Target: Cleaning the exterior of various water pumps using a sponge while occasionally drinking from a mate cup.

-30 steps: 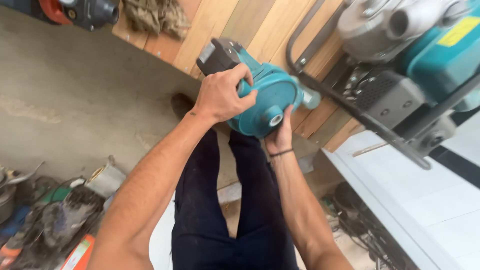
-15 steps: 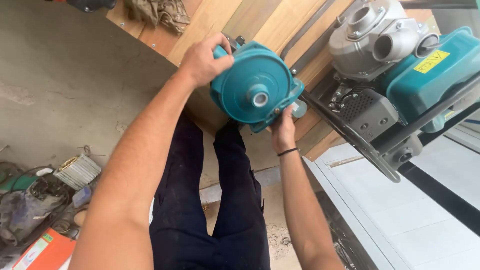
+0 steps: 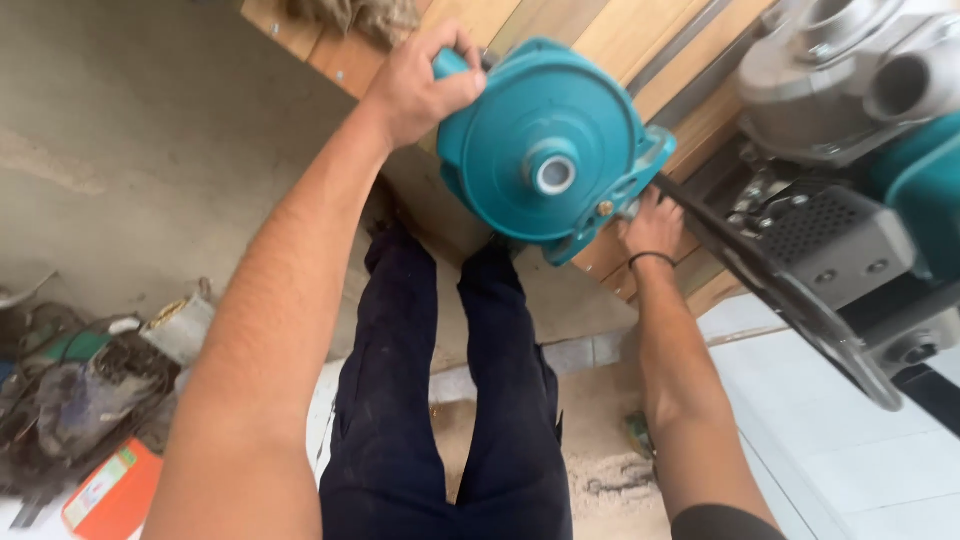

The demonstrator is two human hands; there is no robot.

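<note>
Wooden bench (image 3: pixel 640 40) behind; left hand (image 3: pixel 420 80) clamped on teal pump (image 3: pixel 545 150); right hand (image 3: pixel 652 225) half hidden, grip unclear.

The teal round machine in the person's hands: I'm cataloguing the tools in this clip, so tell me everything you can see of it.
The teal round machine is a disc-shaped housing, smooth like painted metal or plastic, with raised concentric rings and a small pale hub at the centre. A flange with a brass-coloured bolt juts out at its lower right. Its round face is turned toward the camera, held up before the wooden bench. The left hand grips its upper left edge; the right hand supports its lower right.
</note>
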